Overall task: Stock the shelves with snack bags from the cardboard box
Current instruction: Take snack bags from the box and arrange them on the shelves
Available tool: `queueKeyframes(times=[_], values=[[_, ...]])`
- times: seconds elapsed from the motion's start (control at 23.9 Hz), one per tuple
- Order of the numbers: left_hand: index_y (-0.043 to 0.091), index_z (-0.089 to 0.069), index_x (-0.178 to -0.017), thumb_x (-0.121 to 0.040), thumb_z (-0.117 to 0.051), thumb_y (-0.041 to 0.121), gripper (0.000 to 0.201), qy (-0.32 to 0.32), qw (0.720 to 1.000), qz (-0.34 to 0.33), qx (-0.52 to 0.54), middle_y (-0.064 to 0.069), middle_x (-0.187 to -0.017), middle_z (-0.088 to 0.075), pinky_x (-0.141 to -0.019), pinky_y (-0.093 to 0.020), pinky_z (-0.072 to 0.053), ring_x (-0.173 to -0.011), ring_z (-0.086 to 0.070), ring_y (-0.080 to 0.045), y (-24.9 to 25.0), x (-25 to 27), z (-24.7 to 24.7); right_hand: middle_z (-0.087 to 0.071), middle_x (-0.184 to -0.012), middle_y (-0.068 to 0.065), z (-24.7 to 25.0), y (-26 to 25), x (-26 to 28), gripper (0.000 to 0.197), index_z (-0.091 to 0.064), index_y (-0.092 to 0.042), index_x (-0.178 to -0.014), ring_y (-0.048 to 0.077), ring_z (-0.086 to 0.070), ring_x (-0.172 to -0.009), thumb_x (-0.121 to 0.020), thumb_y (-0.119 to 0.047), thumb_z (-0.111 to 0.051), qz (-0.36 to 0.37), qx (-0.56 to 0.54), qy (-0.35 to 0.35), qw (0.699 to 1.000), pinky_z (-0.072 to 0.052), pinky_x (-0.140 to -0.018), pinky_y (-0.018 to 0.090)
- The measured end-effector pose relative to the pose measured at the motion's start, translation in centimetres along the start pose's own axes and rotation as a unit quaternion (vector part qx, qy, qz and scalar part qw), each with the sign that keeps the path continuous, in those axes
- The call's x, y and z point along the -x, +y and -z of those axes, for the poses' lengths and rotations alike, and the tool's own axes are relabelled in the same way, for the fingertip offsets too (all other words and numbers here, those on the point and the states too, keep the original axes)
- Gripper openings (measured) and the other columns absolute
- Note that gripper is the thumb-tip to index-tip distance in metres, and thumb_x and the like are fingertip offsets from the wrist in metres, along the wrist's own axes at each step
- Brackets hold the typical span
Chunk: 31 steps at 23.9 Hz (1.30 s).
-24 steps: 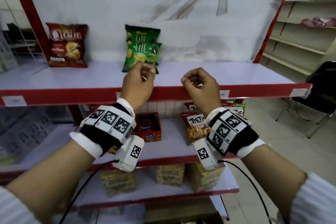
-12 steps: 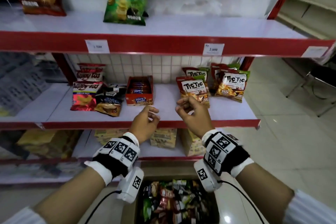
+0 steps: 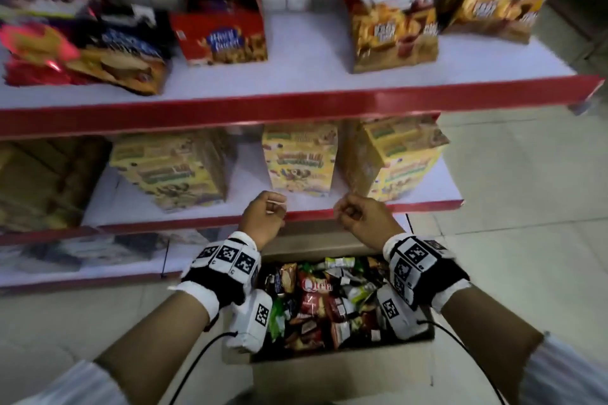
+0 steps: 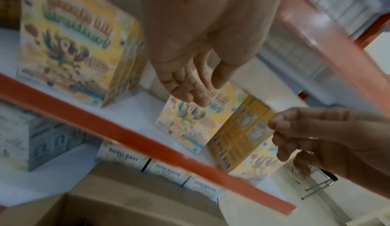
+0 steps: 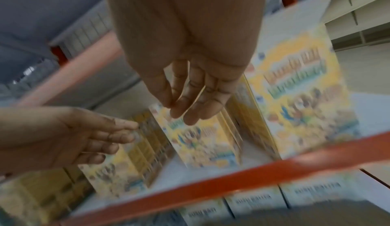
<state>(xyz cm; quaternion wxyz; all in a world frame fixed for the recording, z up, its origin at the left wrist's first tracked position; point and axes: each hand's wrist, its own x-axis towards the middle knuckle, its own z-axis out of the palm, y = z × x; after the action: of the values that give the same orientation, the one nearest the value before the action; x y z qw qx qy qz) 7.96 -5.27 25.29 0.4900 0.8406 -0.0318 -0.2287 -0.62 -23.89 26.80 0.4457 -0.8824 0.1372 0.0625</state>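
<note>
Both hands empty, fingers loosely curled: left hand, right hand, apart, level with the red shelf edge. Cardboard box of snack bags on floor below wrists; wrist cameras hide its sides. Wrist views blurred.

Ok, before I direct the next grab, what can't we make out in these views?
- cardboard box: head view, both wrist rigs cover its side walls and outer bags.
- yellow boxes: right wrist view, print smeared by motion blur.
- left hand, right hand: head view shows only their backs; the wrist views show them empty.
</note>
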Motion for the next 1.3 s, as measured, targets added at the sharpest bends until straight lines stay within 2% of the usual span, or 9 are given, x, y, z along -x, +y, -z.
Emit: queueKeyframes(times=[0.17, 0.33, 0.5, 0.63, 0.8, 0.92, 1.13, 1.21, 1.3], values=[[0.007, -0.055, -0.098, -0.092, -0.049, -0.005, 0.014, -0.009, 0.999, 0.032, 0.021, -0.008, -0.085, -0.056, -0.056, -0.015, -0.049, -0.063, -0.053, -0.013, -10.8, -4.6, -5.5, -0.067, -0.091, 0.008, -8.4, 11.0, -2.6, 0.015, -0.067, -0.007, -0.1, 0.025, -0.063, -0.09, -0.09, -0.013, -0.057, -0.05, 0.074, -0.075, 0.993, -0.048, -0.084, 0.029], [0.006, -0.057, -0.103, -0.092, -0.047, -0.005, 0.018, -0.037, 0.998, 0.044, 0.007, -0.004, -0.086, -0.057, -0.073, -0.034, -0.051, -0.061, -0.055, -0.014, -18.8, -8.0, -10.2, -0.068, -0.092, 0.007, -15.4, 19.4, -4.8, 0.014, -0.066, -0.008, -0.099, 0.025, -0.063, -0.093, -0.09, -0.013, -0.057, -0.057, 0.106, -0.099, 0.988, -0.048, -0.085, 0.031], [0.009, -0.056, -0.095, -0.095, -0.048, 0.0, 0.012, -0.074, 0.997, 0.032, -0.018, 0.0, -0.083, -0.06, -0.038, -0.011, -0.04, -0.037, -0.056, -0.001, -24.4, -10.8, -13.2, -0.066, -0.113, 0.01, -21.5, 25.6, -7.8, 0.023, -0.064, -0.01, -0.111, 0.025, -0.061, -0.105, -0.089, -0.018, -0.059, -0.062, 0.18, -0.16, 0.969, -0.047, -0.089, 0.031], [0.014, -0.054, -0.077, -0.094, -0.048, 0.001, 0.022, -0.069, 0.997, 0.003, -0.026, -0.002, -0.074, -0.06, -0.036, -0.01, -0.038, -0.048, -0.06, -0.01, -25.4, -12.5, -13.4, -0.058, -0.128, 0.01, -24.5, 27.9, -9.6, 0.05, -0.055, -0.01, -0.127, 0.028, -0.055, -0.116, -0.087, -0.038, -0.063, -0.057, 0.255, -0.233, 0.937, -0.044, -0.095, 0.032], [0.016, -0.05, -0.073, -0.096, -0.049, 0.009, 0.024, -0.095, 0.993, -0.038, -0.059, -0.001, -0.074, -0.063, -0.047, -0.014, -0.043, -0.064, -0.06, -0.012, -26.1, -13.1, -13.4, -0.059, -0.128, 0.005, -26.3, 29.0, -11.1, 0.069, -0.051, -0.012, -0.133, 0.023, -0.057, -0.113, -0.077, -0.045, -0.073, -0.058, 0.287, -0.261, 0.92, -0.046, -0.093, 0.031], [0.013, -0.054, -0.084, -0.097, -0.048, 0.026, 0.019, -0.104, 0.987, -0.066, -0.101, 0.002, -0.079, -0.063, -0.054, -0.015, -0.045, -0.068, -0.059, -0.009, -26.3, -12.2, -13.0, -0.071, -0.102, -0.001, -24.6, 28.1, -10.5, 0.049, -0.069, -0.02, -0.107, 0.013, -0.064, -0.082, -0.067, -0.045, -0.081, -0.05, 0.27, -0.245, 0.93, -0.05, -0.071, 0.023], [0.02, -0.053, -0.117, -0.062, -0.038, 0.08, 0.083, -0.2, 0.949, -0.149, -0.192, 0.0, -0.114, -0.063, -0.088, -0.028, -0.051, -0.098, -0.063, -0.012, -25.8, -8.6, -11.6, -0.073, -0.081, -0.012, -18.5, 23.0, -7.4, 0.031, -0.072, -0.031, -0.081, 0.005, -0.065, -0.072, -0.058, -0.048, -0.082, -0.021, 0.211, -0.165, 0.963, -0.045, -0.061, 0.019], [0.028, -0.055, -0.115, -0.062, -0.046, 0.077, 0.073, -0.257, 0.926, -0.193, -0.196, 0.008, -0.114, -0.063, -0.074, -0.011, -0.05, -0.087, -0.065, 0.004, -25.8, -7.4, -12.1, -0.072, -0.076, -0.016, -16.5, 20.9, -6.1, 0.041, -0.074, -0.032, -0.083, 0.0, -0.065, -0.068, -0.051, -0.057, -0.078, 0.02, 0.192, -0.101, 0.976, -0.045, -0.056, 0.014], [0.033, -0.057, -0.104, -0.076, -0.06, 0.051, 0.033, -0.301, 0.925, -0.203, -0.115, 0.012, -0.1, -0.071, -0.062, -0.006, -0.049, -0.077, -0.069, 0.005, -25.9, -7.0, -13.0, -0.071, -0.075, -0.018, -15.4, 19.8, -4.9, 0.052, -0.073, -0.033, -0.087, -0.002, -0.065, -0.067, -0.045, -0.064, -0.073, 0.057, 0.167, -0.048, 0.983, -0.047, -0.057, 0.014]])
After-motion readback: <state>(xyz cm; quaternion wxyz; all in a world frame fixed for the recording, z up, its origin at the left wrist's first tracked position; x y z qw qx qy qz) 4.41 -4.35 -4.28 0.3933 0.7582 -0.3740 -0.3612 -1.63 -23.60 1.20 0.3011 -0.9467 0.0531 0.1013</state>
